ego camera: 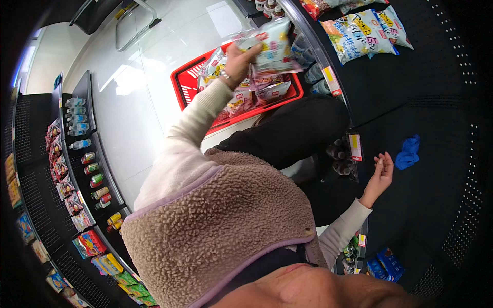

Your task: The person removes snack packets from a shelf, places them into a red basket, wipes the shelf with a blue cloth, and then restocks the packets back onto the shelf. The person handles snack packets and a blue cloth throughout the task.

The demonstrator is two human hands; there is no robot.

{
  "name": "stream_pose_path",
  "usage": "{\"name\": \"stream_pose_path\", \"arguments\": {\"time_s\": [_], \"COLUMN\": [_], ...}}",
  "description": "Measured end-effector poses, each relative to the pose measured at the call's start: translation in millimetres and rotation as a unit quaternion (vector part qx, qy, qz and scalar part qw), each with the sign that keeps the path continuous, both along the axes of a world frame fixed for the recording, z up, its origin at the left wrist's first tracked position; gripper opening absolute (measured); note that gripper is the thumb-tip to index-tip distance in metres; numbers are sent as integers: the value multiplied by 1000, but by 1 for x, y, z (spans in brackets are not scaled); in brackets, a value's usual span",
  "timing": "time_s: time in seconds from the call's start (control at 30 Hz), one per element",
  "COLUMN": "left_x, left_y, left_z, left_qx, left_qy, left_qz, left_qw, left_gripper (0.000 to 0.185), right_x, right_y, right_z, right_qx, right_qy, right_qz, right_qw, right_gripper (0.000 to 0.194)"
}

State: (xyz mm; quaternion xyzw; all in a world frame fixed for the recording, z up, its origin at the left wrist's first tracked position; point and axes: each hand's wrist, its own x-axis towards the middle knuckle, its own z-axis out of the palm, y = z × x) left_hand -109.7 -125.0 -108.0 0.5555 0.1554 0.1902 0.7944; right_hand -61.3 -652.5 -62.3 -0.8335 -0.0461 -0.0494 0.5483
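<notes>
My left hand (240, 63) grips a light-coloured snack bag (272, 46), slightly blurred, above the right part of a red shopping basket (181, 82). Several similar snack bags (240, 102) lie in the basket, which stands on the floor. My right hand (384, 167) is over the black shelf (423, 104) at the right, empty, its fingers loosely curled. Just beyond its fingertips lies a crumpled blue cloth-like item (408, 152). More snack bags (354, 34) rest farther up on the same shelf.
Bottles (314, 73) stand on a lower shelf beside the basket. My bent leg (289, 131) is between basket and shelf. A metal-framed stool or ladder (134, 38) stands at the top left. Shelves across the pale tiled floor (127, 96) hold bottles (79, 129), cans and packets.
</notes>
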Motion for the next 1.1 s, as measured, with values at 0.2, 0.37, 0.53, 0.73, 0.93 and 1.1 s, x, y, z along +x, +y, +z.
{"name": "stream_pose_path", "arguments": {"time_s": [0.2,0.37,0.53,0.73,0.93,1.1], "left_x": [-105,-140,-136,-148,-194,-223], "left_y": [21,3,1,4,-21,-33], "left_z": [-67,-109,-137,-127,-103,-154], "left_qx": [71,-33,18,253,491,538], "left_qy": [85,71,103,156,156,239], "left_qz": [91,29,15,74,-27,-111], "left_qw": [990,997,994,952,857,801], "left_gripper": [34,52,60,47,23,54], "right_x": [1,-1,-7,-9,-6,-10], "right_y": [3,3,1,-1,-5,-2], "right_z": [1,-2,0,-4,-7,-4], "right_qx": [-17,-11,-11,-17,-29,-47], "right_qy": [34,27,27,28,25,17], "right_qz": [0,18,8,6,-11,-13], "right_qw": [999,999,1000,999,999,999], "right_gripper": [31,33,34,34,30,30]}}
